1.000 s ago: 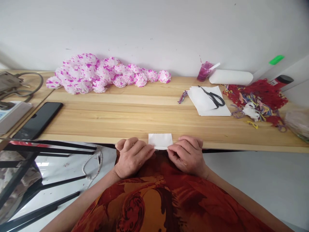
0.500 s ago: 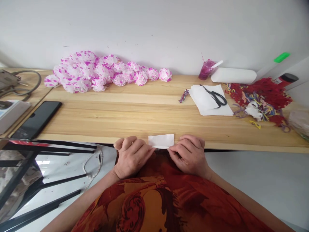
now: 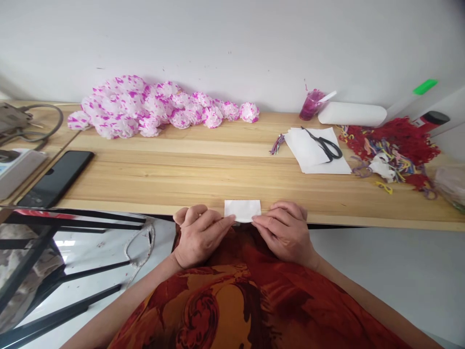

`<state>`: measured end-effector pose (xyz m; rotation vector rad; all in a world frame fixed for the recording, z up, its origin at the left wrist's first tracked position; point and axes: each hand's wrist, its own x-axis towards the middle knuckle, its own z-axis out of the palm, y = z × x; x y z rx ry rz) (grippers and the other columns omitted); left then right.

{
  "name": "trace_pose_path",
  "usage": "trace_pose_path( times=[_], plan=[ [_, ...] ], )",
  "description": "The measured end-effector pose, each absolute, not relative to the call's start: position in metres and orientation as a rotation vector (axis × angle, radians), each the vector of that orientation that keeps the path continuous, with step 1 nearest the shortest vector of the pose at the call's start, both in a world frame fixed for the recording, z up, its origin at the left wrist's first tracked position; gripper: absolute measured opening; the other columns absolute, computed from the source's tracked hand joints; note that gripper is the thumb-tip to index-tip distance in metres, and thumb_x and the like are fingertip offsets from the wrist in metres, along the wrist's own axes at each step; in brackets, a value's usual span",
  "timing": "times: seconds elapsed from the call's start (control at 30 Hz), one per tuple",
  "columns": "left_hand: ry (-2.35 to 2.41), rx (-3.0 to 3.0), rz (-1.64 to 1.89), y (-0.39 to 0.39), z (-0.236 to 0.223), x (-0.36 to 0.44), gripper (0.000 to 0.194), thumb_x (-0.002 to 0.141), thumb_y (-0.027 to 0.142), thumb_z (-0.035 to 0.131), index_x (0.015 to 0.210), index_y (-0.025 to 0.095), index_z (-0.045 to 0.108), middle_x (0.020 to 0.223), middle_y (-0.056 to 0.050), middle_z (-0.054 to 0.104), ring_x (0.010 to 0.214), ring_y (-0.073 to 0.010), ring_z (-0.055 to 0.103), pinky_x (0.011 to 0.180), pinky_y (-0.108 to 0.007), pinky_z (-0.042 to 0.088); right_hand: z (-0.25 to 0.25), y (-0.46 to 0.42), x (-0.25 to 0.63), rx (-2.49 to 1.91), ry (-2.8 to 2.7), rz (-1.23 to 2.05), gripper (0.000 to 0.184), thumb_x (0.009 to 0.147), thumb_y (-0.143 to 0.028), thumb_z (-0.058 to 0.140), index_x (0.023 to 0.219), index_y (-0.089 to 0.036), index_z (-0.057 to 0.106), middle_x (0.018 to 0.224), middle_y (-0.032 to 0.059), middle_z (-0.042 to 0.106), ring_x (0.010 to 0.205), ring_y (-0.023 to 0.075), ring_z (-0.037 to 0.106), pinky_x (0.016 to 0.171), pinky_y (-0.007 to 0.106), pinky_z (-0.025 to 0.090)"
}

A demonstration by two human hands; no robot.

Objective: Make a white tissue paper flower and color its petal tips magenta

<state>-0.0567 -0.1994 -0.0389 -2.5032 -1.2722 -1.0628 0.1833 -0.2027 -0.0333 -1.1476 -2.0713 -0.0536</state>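
Observation:
Between my hands, a small white sheet of paper point(image 3: 242, 209) lies at the front edge of the wooden table, its near edge bent along a narrow fold. My left hand point(image 3: 203, 235) pinches the near left corner between thumb and forefinger, the other fingers curled. At the near right corner, my right hand point(image 3: 285, 232) grips the paper in the same way, fingers bent. Both thumbs are mostly hidden under the forefingers. Further back on the right, black-handled scissors point(image 3: 329, 148) rest on a stack of white paper sheets point(image 3: 307, 148).
White-and-purple paper flowers point(image 3: 119, 106) are heaped along the wall. A cup of purple liquid point(image 3: 310, 105) stands by a white roll point(image 3: 352, 114). Red and multicoloured threads point(image 3: 403, 145) lie at the right. A black phone point(image 3: 58, 177) is at the left, near a power strip point(image 3: 20, 172).
The paper's near edge has been turned slightly, and my left fingertips have shifted a little inward along it. The rest of the table looks the same.

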Motion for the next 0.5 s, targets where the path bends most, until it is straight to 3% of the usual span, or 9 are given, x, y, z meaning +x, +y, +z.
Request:
trace_pose_path(
  times=[0.5],
  plan=[
    [-1.254,-2.480,-1.025,-0.2007,-0.0360,-0.0560,0.033,0.079,0.019,0.076,0.108,0.033,0.069,0.076,0.005,0.070,0.081,-0.0172,0.053,0.077,-0.031,0.043,-0.0323,-0.2021,0.1843,-1.140,-2.091,-0.066,0.015,0.080,-0.021,0.078,0.094,-0.026,0.075,0.076,-0.0014,0.071,0.087,0.0186,0.061,0.080,0.035,0.037]
  ],
)
